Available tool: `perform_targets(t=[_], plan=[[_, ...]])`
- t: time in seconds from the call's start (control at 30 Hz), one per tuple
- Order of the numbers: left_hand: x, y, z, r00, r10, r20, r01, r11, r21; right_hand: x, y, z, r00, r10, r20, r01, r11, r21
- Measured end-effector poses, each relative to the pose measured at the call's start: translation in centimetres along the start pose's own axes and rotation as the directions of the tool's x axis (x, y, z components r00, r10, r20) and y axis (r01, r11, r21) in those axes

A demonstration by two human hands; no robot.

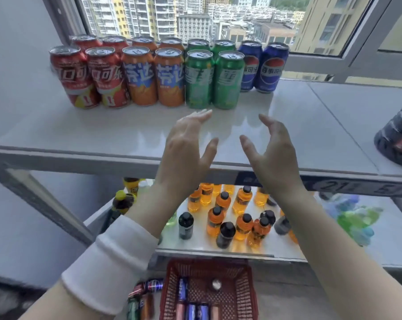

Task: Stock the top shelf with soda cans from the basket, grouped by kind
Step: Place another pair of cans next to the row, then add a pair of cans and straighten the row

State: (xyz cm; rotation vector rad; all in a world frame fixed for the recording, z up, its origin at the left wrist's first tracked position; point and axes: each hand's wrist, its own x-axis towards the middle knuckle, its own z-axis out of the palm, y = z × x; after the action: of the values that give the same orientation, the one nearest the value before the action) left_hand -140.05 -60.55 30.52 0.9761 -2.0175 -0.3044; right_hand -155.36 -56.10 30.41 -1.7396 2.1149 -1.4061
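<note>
green cans [199, 82] just beyond fingers [204, 113], untouched

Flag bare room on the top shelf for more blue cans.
Bare slot before the blue cans, right of the front green cans. Bare too: top shelf rightward to the dark object, and along its front edge. Crowded: red cans through green, two rows deep.

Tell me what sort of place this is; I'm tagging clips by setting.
Probably a mock shop display in a high-rise room: a metal shelf rack with soda cans grouped by colour, beside a window over apartment blocks, a red shopping basket below.
</note>
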Motion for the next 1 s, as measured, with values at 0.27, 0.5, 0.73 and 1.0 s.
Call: perform_targets(t=[0.27,0.5,0.73,1.0], plan=[[-10.8,2.3,-0.6,0.996,-0.067,0.052,0.065,0.997,0.047,-11.6,0.9,-1.5,0.989,-0.140,0.046,0.145,0.981,-0.131],[-21.9,3.7,1.1,0.961,-0.191,0.202,0.183,0.981,0.057,-23.2,3.9,-3.0,0.984,-0.072,0.166,0.100,0.980,-0.173],[-29.0,3.5,0.1,0.916,-0.283,0.284,0.264,0.959,0.105,-31.8,4.5,-2.0,0.953,0.076,0.293,-0.025,0.984,-0.176],[-35.2,1.5,-0.6,0.854,-0.391,0.344,0.392,0.917,0.070,-37.9,4.1,1.0,0.891,0.271,0.365,-0.216,0.959,-0.183]])
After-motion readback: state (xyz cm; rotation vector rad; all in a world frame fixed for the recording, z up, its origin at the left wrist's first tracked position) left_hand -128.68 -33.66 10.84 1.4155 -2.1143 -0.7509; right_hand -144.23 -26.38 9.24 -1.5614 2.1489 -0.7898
